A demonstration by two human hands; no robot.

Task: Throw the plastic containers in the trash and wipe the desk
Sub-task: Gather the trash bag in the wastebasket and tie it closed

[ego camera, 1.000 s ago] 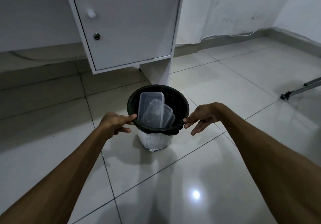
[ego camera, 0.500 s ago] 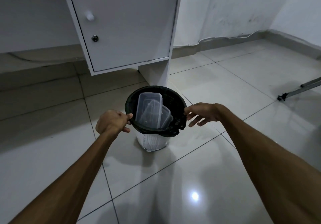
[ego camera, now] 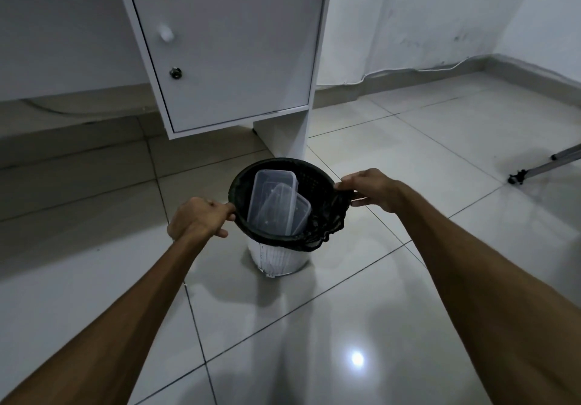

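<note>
- A small white trash bin (ego camera: 276,258) is seen on the tiled floor (ego camera: 393,326), lined with a black bag (ego camera: 327,228); the bin is taken as landmark.
- Two clear plastic containers (ego camera: 273,197) are stood on end inside the bin, leaning against each other; the lower parts are hidden below the rim, and where one ends and the other begins is hard to make out through the clear plastic.
- The left hand (ego camera: 198,219) is placed at the bin's left rim; the bag edge is pinched between thumb and curled fingers, and the fingertips are mostly hidden under the hand.
- The right hand (ego camera: 371,189) is placed at the bin's right rim; a fold of the bag is gripped, pulled slightly outward, and the fingers under the fold are not seen.
- The bag is bunched and loose at the bin's near-right side; only the lower white part of the bin is exposed beneath it.
- A white desk cabinet (ego camera: 226,49) is seen just behind the bin, with a round knob (ego camera: 165,34) and a lock (ego camera: 176,72) on its door; its top is cut off by the frame, so the desk surface is not visible.
- A metal stand leg (ego camera: 547,165) is seen well to the right of the bin, cut off at the frame edge.
- A thin cable (ego camera: 408,71) is run along the wall base behind and right of the bin.
</note>
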